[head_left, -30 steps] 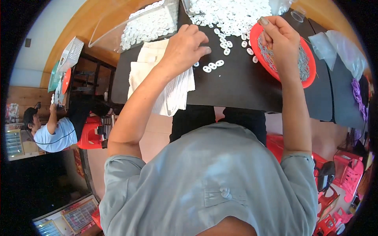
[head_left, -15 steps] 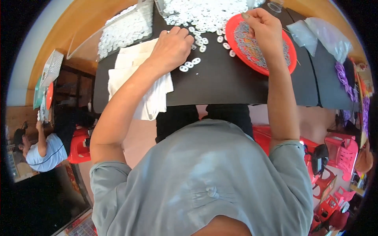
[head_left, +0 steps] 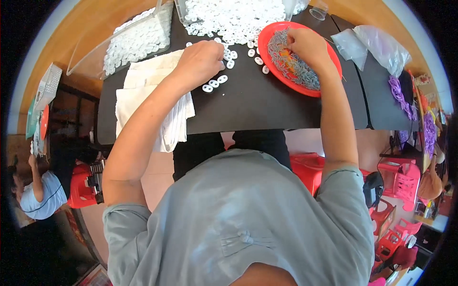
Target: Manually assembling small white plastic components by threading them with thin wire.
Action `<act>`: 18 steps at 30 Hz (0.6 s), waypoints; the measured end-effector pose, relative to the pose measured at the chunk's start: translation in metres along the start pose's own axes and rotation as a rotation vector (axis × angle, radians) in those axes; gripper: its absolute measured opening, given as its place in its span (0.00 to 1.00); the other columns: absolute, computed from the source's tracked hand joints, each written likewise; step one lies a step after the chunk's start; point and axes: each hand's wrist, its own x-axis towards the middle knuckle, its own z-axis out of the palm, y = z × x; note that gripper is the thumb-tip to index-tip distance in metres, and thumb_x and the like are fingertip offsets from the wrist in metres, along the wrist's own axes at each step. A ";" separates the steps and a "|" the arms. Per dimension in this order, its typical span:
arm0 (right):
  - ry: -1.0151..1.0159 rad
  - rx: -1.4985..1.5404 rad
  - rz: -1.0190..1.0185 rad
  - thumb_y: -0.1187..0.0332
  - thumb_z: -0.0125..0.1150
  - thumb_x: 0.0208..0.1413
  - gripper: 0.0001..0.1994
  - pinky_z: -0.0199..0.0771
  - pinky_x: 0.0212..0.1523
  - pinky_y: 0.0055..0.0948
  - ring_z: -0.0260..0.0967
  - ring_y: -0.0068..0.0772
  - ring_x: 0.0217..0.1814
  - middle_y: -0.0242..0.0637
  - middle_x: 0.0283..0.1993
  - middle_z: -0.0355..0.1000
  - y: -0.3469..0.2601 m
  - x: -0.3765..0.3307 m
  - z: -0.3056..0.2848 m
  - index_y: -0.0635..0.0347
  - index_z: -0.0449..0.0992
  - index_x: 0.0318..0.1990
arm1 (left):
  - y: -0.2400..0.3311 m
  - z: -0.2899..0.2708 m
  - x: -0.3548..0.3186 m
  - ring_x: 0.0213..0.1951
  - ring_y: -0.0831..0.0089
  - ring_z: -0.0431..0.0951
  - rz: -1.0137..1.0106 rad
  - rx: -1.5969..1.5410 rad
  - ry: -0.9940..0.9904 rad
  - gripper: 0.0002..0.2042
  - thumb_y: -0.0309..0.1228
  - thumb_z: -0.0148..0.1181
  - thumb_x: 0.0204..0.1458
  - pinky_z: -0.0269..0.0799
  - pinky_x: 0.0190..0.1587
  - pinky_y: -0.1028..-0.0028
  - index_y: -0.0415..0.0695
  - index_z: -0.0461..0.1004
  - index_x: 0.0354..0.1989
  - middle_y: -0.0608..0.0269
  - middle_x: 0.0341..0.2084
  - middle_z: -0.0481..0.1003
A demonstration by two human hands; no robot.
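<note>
My left hand (head_left: 202,61) is closed, fingers curled down at the table beside a folded white cloth (head_left: 138,97). What its fingertips hold, if anything, is hidden. Around it lie loose white oval pieces (head_left: 223,79), each with two dark holes. My right hand (head_left: 309,46) reaches over a red plate (head_left: 338,62), its fingers pinched together at a heap of small grey pieces (head_left: 286,62) with some orange among them. Anything between those fingers is too small or hidden to make out.
Behind my hands spreads a large heap of white ovals (head_left: 234,21). A clear bin (head_left: 138,43) of them tilts at the left. A clear cup (head_left: 318,10), plastic bags (head_left: 381,45) and purple cord (head_left: 400,97) are at the right. Another person (head_left: 45,195) sits far left.
My right hand has come down from above the plate to the small grey pieces. My left hand stays by the loose ovals, its fingers curled lower. The whole view has shifted slightly.
</note>
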 end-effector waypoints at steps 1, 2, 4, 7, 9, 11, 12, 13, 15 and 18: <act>-0.010 0.001 0.032 0.64 0.63 0.45 0.11 0.70 0.39 0.41 0.73 0.44 0.37 0.40 0.31 0.75 -0.001 0.001 0.002 0.54 0.77 0.37 | 0.000 0.001 0.001 0.32 0.56 0.75 -0.002 0.000 -0.001 0.08 0.29 0.62 0.42 0.68 0.37 0.62 0.39 0.72 0.27 0.56 0.26 0.74; -0.011 0.004 0.029 0.64 0.63 0.45 0.11 0.70 0.39 0.41 0.73 0.44 0.37 0.40 0.31 0.75 -0.004 0.000 0.000 0.54 0.77 0.37 | 0.000 0.000 0.001 0.31 0.58 0.75 -0.005 -0.010 0.004 0.07 0.28 0.62 0.41 0.68 0.36 0.63 0.39 0.72 0.26 0.56 0.24 0.74; 0.075 0.094 0.027 0.66 0.62 0.45 0.08 0.68 0.35 0.40 0.72 0.43 0.34 0.39 0.28 0.74 -0.009 -0.005 -0.004 0.55 0.76 0.34 | -0.003 -0.001 0.002 0.30 0.59 0.75 -0.011 -0.020 0.006 0.07 0.27 0.63 0.40 0.68 0.34 0.64 0.39 0.72 0.25 0.57 0.23 0.74; 0.087 0.327 -0.076 0.67 0.61 0.46 0.06 0.66 0.31 0.40 0.71 0.40 0.31 0.37 0.25 0.73 -0.013 -0.013 -0.008 0.55 0.75 0.32 | -0.002 -0.002 0.004 0.27 0.65 0.73 -0.081 -0.192 -0.051 0.07 0.25 0.64 0.39 0.67 0.32 0.67 0.38 0.71 0.24 0.58 0.20 0.72; 0.058 0.253 -0.110 0.66 0.59 0.46 0.06 0.67 0.32 0.43 0.71 0.44 0.33 0.40 0.27 0.73 -0.010 -0.008 -0.004 0.56 0.75 0.30 | 0.002 -0.001 0.006 0.24 0.70 0.71 -0.039 -0.246 -0.003 0.08 0.24 0.64 0.38 0.66 0.30 0.70 0.38 0.70 0.23 0.60 0.17 0.70; 0.030 0.178 -0.148 0.64 0.58 0.46 0.07 0.68 0.33 0.47 0.72 0.49 0.35 0.43 0.29 0.74 -0.008 -0.006 -0.001 0.56 0.74 0.28 | 0.004 0.001 0.007 0.23 0.73 0.70 -0.048 -0.298 0.003 0.08 0.23 0.65 0.39 0.65 0.28 0.71 0.39 0.70 0.22 0.63 0.17 0.71; 0.031 0.205 -0.115 0.66 0.60 0.46 0.06 0.66 0.32 0.41 0.71 0.41 0.31 0.40 0.27 0.72 -0.007 -0.006 0.000 0.57 0.74 0.30 | 0.007 0.000 0.008 0.22 0.75 0.69 -0.079 -0.407 0.018 0.07 0.23 0.65 0.39 0.65 0.26 0.73 0.39 0.71 0.23 0.65 0.17 0.71; 0.032 0.232 -0.082 0.67 0.62 0.46 0.07 0.65 0.30 0.35 0.69 0.32 0.27 0.37 0.24 0.71 -0.005 -0.006 0.001 0.57 0.74 0.32 | 0.010 -0.003 0.009 0.21 0.78 0.69 -0.109 -0.516 0.034 0.06 0.23 0.65 0.40 0.65 0.24 0.75 0.40 0.72 0.23 0.67 0.17 0.72; 0.043 0.297 -0.057 0.68 0.62 0.47 0.06 0.65 0.30 0.33 0.69 0.30 0.27 0.35 0.24 0.71 -0.007 -0.007 -0.006 0.58 0.74 0.31 | 0.017 -0.012 0.011 0.21 0.80 0.69 -0.199 -0.701 0.031 0.05 0.22 0.64 0.41 0.64 0.23 0.78 0.40 0.73 0.24 0.68 0.18 0.72; 0.056 0.505 -0.062 0.70 0.61 0.47 0.05 0.64 0.29 0.28 0.67 0.24 0.27 0.32 0.23 0.72 0.006 -0.006 -0.003 0.59 0.74 0.30 | 0.023 -0.009 0.018 0.20 0.83 0.69 -0.269 -1.008 0.032 0.04 0.22 0.64 0.42 0.63 0.21 0.82 0.40 0.76 0.28 0.69 0.18 0.72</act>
